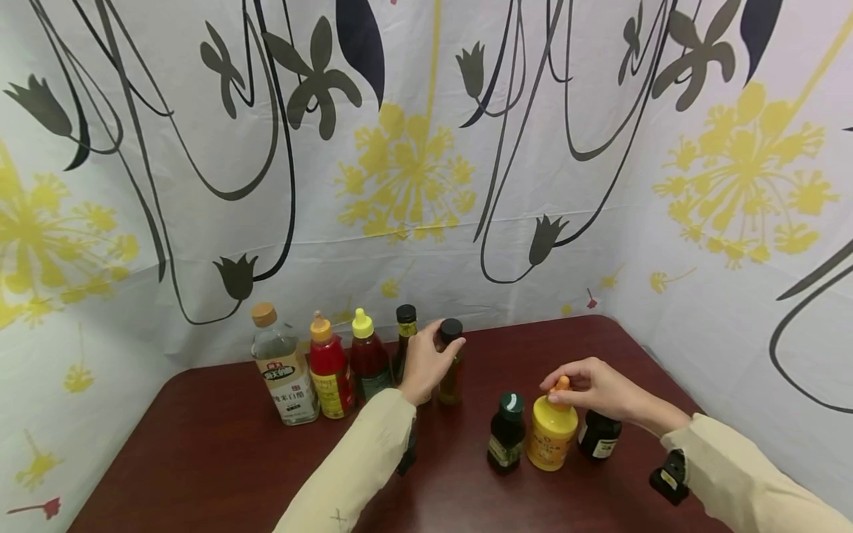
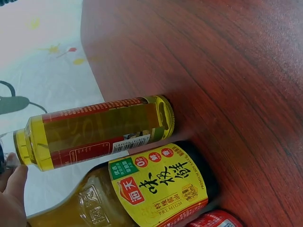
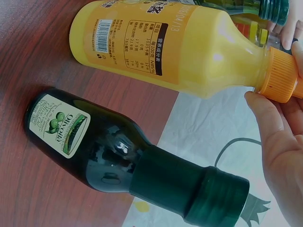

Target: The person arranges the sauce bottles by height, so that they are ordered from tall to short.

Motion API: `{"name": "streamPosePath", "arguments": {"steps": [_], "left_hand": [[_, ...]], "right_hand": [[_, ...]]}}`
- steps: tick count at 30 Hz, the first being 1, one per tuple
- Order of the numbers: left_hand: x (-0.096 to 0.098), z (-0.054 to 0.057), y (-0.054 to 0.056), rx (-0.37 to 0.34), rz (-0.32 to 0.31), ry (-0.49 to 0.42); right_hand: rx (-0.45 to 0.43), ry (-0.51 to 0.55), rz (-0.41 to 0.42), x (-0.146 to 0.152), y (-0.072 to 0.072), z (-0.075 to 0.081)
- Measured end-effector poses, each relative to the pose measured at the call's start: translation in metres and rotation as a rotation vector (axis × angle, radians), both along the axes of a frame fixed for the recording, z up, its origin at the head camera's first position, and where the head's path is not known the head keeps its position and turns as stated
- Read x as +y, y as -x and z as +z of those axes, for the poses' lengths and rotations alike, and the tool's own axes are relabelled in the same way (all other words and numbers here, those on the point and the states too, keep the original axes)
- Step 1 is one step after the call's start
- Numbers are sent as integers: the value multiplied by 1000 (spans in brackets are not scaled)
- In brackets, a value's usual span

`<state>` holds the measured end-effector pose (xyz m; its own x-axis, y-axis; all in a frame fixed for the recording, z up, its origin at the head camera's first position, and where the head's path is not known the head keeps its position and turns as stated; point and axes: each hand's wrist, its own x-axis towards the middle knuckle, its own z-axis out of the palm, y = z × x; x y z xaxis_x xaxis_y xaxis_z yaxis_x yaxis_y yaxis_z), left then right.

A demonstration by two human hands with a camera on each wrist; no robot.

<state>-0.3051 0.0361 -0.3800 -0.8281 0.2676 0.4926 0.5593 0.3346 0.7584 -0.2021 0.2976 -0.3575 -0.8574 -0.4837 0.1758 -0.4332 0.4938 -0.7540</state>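
My left hand grips the black-capped top of a clear bottle of yellow oil, which stands upright on the table. In the left wrist view the oil bottle shows a red label and barcode, with the fingers at its neck. Beside it is a soy sauce bottle with a yellow label, partly hidden by that hand in the head view. My right hand pinches the orange cap of a yellow squeeze bottle, standing between two dark bottles. Its printed back faces the right wrist camera.
Left of the oil stand a white vinegar bottle, a red squeeze bottle and a dark red sauce bottle. Flanking the yellow bottle are a green-capped dark bottle and an olive oil bottle. A patterned cloth hangs behind the table.
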Motion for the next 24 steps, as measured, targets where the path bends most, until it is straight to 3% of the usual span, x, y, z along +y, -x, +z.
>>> {"name": "streamPosePath", "arguments": {"steps": [5,17,24], "left_hand": [[-1,-2,5,1,26,-12],[3,0,11,-159,-4,-11],[5,-2,12,-173,13,-29]], "right_hand": [[-7,-3,-6,-1,-1,1],[-29,13,-26,-3,-4,2],[-3,-4,-25,-5,-6,2]]}}
